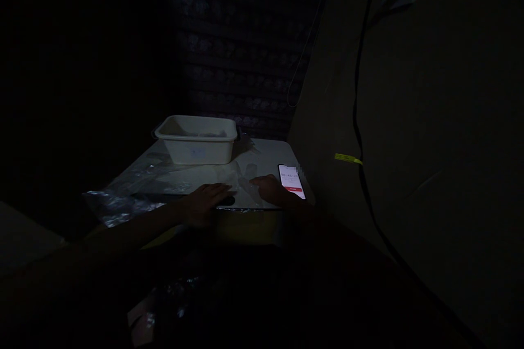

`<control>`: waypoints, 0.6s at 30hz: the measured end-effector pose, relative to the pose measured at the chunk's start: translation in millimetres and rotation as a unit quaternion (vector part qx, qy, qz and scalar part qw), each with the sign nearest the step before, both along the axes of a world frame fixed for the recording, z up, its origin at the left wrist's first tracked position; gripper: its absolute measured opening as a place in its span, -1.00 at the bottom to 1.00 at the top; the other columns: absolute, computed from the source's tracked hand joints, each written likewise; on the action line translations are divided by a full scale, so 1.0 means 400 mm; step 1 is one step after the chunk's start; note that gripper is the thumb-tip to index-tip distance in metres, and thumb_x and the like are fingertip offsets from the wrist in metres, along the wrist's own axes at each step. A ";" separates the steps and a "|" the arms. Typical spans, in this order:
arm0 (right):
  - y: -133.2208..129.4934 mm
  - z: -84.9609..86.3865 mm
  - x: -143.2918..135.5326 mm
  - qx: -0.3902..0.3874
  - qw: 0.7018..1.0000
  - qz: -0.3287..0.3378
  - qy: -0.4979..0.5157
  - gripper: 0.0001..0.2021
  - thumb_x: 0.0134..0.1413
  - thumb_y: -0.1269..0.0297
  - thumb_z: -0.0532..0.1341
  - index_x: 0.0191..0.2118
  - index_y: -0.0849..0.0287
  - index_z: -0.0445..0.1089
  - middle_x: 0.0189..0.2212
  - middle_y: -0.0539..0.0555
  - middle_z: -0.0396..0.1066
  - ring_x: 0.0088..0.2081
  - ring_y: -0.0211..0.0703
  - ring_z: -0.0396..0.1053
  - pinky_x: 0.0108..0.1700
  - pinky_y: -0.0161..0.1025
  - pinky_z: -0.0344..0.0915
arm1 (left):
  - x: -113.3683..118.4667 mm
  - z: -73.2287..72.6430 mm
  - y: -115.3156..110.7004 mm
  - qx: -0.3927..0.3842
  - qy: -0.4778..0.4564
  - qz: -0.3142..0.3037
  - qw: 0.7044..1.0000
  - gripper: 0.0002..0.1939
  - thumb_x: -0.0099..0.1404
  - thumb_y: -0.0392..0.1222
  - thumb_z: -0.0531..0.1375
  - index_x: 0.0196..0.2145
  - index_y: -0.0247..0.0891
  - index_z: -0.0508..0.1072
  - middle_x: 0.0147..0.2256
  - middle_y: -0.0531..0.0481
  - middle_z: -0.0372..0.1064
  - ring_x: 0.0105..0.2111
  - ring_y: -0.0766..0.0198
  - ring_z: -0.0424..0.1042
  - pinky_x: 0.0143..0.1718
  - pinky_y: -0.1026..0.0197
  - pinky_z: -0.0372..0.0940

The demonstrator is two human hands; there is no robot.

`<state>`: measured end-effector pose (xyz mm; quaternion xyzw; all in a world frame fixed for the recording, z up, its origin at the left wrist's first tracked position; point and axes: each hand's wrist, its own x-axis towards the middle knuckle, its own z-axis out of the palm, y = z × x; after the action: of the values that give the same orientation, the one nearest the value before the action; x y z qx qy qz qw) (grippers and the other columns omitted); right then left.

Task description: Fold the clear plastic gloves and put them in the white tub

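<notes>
My left hand [204, 200] lies flat on the front of a white tabletop [268, 148], its fingers stretched out to the right over clear plastic. My right hand [270, 189] is closed, with thumb and forefinger at the edge of a small clear plastic bag [246, 181]. A dark, flat object [226, 201] shows partly beneath the left fingers. Just right of my right hand lies a lit phone [291, 180] with a timer on its screen. Dim light hides the finer detail of the fingers and the plastic.
A white plastic tub [198, 147] with clear plastic inside stands at the back left of the table. Crumpled clear film [118, 204] hangs over the left edge. A black cable [358, 120] with a yellow tag [347, 158] runs down the right wall. A dark patterned curtain hangs behind.
</notes>
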<state>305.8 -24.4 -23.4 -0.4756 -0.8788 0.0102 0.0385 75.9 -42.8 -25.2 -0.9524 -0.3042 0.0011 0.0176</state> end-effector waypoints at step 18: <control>-0.081 -0.045 0.105 -0.040 0.997 0.055 -0.024 -0.24 -0.26 0.11 0.13 0.09 0.29 -0.17 0.09 0.26 -0.20 0.10 0.04 -0.27 0.00 0.00 -0.14 | 0.041 -0.032 -0.024 -0.058 -0.195 -0.005 0.979 -0.65 0.22 -0.22 -0.19 -0.09 -0.29 0.20 -0.08 -0.06 0.19 -0.09 0.35 0.16 -0.08 0.26 0.05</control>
<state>347.9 -56.9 -41.2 -0.4274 -0.9033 0.0367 -0.0021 92.3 -52.5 -37.9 -0.9353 -0.2960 -0.1674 -0.0979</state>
